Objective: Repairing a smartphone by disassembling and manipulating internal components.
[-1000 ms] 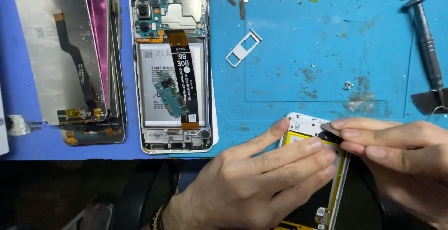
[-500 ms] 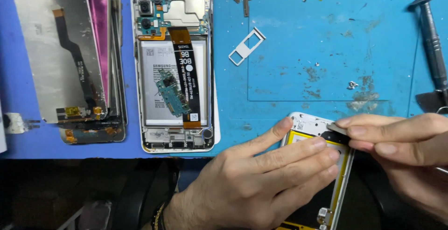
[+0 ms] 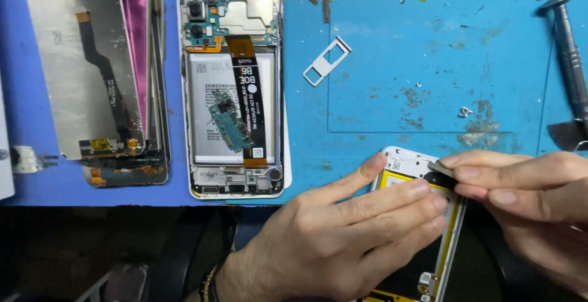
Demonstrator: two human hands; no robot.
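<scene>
Holding the white phone frame [image 3: 409,162] down flat with my left hand [image 3: 343,234], fingers spread across its yellow-edged inside, thumb resting along the left edge. It sits at the near edge of the blue work mat [image 3: 429,63], half hanging off toward me. My right hand [image 3: 527,198] has a narrow pinch, thumb and forefinger closed on a thin flat metal pry piece [image 3: 440,168] that's touching the top corner of the frame, right by a dark round spot there. Can't really tell if the tip is under anything, my fingers cover most of it.

As for progress, I'd say it's midway. The other opened phone [image 3: 234,87] is lying further up the mat with its back off, battery, board and black flex cable all exposed, and a small green board lies loose on top of the battery. A stack of screen panels [image 3: 104,75] sits off to the left, a SIM tray [image 3: 327,61] and tiny screws are lying loose, and a screwdriver [image 3: 566,51] is parked on the right. So teardown looks done there; the white frame is what's left.
</scene>
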